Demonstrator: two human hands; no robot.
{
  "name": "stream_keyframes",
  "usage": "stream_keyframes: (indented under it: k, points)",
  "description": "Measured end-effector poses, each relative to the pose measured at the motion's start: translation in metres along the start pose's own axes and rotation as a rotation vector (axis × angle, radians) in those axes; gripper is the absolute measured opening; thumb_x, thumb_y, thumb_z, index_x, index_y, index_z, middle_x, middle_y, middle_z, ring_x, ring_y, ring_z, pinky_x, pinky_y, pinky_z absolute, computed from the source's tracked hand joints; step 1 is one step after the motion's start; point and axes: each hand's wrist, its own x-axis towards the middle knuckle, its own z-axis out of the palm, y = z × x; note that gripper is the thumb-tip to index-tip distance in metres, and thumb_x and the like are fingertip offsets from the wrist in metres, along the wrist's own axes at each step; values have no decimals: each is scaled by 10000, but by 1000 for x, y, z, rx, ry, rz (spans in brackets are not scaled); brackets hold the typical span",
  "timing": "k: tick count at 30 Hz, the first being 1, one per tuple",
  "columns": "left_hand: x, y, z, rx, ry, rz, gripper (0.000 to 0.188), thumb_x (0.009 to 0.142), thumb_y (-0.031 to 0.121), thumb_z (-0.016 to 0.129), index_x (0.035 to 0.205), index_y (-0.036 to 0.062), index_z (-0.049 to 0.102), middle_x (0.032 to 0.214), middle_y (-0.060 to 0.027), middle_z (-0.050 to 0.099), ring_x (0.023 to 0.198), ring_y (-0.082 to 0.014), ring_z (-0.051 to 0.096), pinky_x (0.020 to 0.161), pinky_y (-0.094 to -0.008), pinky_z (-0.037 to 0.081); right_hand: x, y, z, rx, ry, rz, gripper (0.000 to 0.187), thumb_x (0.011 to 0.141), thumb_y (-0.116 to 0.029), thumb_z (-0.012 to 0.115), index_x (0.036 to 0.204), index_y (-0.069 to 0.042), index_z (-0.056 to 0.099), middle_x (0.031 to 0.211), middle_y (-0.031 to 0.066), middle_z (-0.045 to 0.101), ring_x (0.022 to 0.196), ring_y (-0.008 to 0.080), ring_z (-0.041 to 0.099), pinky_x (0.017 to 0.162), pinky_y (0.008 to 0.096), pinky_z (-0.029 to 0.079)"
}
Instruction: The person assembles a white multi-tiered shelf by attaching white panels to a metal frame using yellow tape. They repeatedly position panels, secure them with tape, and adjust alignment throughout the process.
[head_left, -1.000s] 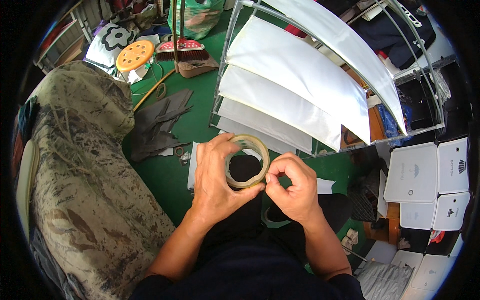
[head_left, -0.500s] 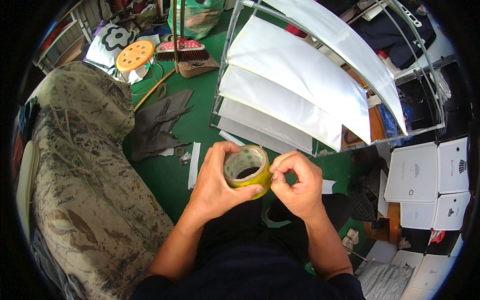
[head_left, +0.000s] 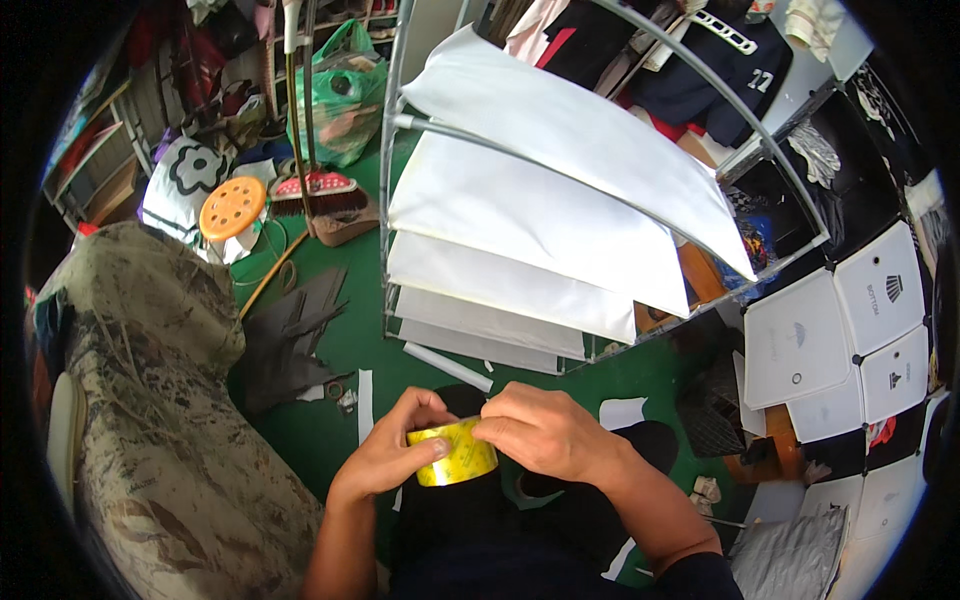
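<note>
A roll of yellow packing tape [head_left: 457,462] sits in my left hand [head_left: 385,450], gripped with the thumb across its outer face and the fingers behind. My right hand [head_left: 545,432] is closed in a pinch at the roll's upper right edge, its fingertips touching the tape. The fingertips hide whether a loose end is lifted. Both hands are above my dark-clothed lap.
Ahead stands a grey tube rack with sloping white sheets [head_left: 530,210]. A camouflage-covered seat [head_left: 190,420] fills the left. White storage panels [head_left: 800,335] stand at right. Dark scraps [head_left: 290,340] and a white strip [head_left: 365,405] lie on the green floor near a broom [head_left: 320,190].
The roll has tipped, so its yellow outer face shows instead of its open core. My hands are lower, and my right hand has turned over the roll's edge. The view has shifted.
</note>
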Motion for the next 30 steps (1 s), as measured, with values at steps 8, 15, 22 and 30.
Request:
stream_keyframes:
  k: [8,15,22,30]
  points:
    - [6,-24,1,-110,119,75,681,926,467,669,1382,36,405,1260,-141,565,1163,-211,533,957,-340,454,2,-3,-7,-180,-5,124,145,776,-24,709,850,-24,585,870,82,580,719,257,626,582,342,518]
    - [10,-16,30,726,476,535,904,605,343,937,1300,5,468,1318,-168,528,1169,-266,545,929,-368,462,7,-1,-1,-308,98,341,132,798,-26,686,836,-29,559,813,112,585,668,317,635,584,392,510]
    - [21,-36,42,477,502,520,648,760,48,824,1287,-20,453,972,-160,641,866,-270,685,792,-311,535,13,-4,10,-261,155,268,139,808,-41,689,831,-35,551,808,110,563,662,318,620,581,398,510]
    - [11,0,35,670,521,561,614,785,79,806,1324,49,514,843,-126,653,694,-221,595,673,-303,495,9,-20,7,22,263,273,152,784,27,695,875,-20,583,877,116,617,684,283,630,602,355,512]
